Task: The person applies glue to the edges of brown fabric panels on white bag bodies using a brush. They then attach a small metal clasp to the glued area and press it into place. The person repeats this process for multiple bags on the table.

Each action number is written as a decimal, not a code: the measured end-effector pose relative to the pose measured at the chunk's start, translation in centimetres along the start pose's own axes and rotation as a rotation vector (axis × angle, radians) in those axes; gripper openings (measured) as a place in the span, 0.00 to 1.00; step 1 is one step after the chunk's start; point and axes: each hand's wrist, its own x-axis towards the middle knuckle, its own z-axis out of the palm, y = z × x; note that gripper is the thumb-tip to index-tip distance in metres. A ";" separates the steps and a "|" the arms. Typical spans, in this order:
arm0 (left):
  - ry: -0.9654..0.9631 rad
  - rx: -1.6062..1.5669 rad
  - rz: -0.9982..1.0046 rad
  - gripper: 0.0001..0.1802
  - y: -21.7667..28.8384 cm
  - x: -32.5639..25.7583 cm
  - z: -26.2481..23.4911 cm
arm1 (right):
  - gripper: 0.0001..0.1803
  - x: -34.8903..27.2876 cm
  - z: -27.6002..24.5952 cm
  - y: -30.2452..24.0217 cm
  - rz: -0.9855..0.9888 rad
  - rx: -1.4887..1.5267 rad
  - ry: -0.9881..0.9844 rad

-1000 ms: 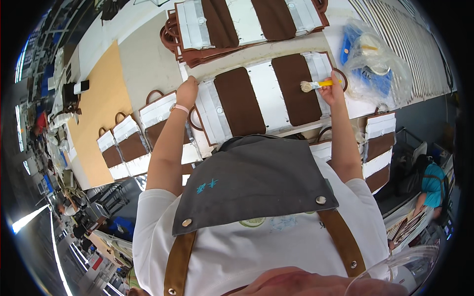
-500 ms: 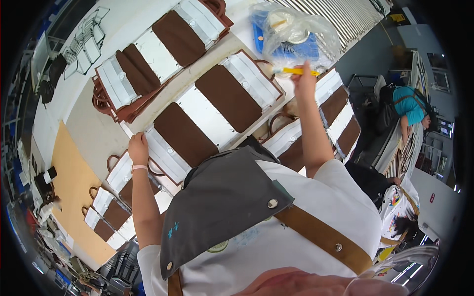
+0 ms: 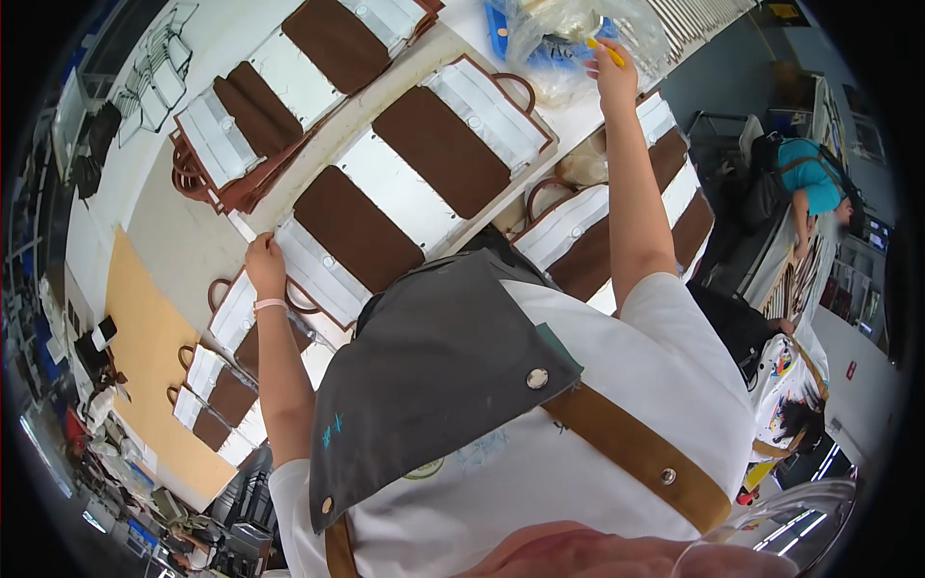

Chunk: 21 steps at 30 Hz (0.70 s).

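Note:
An opened-out bag piece (image 3: 400, 197), white with brown panels, brown edging and handles, lies on the table in front of me. My left hand (image 3: 265, 265) is closed at its left corner, fingers together on the edge. Up at the far right, my right hand (image 3: 615, 79) grips a yellow-handled brush (image 3: 607, 52). The brush's tip is over a pale container (image 3: 568, 24) wrapped in clear plastic (image 3: 549, 72), and I cannot make out whether it touches. A blue tray (image 3: 496, 31) shows under the plastic.
More bag pieces lie at the far side (image 3: 337, 43), by my right forearm (image 3: 578, 241) and at lower left (image 3: 226, 395). Ribbed strips (image 3: 689, 27) lie at the far right. A tan board (image 3: 145, 366) is on the left. A co-worker in teal (image 3: 809, 178) bends over at right.
My right hand has moved up and away from me, carrying the brush from beside the bag piece to the plastic-wrapped container. The left hand stays at the corner. The view has shifted slightly.

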 end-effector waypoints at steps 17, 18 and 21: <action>0.001 -0.401 -0.315 0.18 1.7 -1.8 -0.1 | 0.13 2.1 0.0 1.7 0.124 0.090 -0.111; -0.009 -0.397 -0.332 0.18 2.2 -1.9 -0.5 | 0.12 2.3 -0.3 2.1 0.090 0.097 -0.110; -0.105 -0.348 -0.397 0.19 2.8 -2.0 -1.5 | 0.19 3.3 -0.2 2.5 0.041 -0.087 -0.058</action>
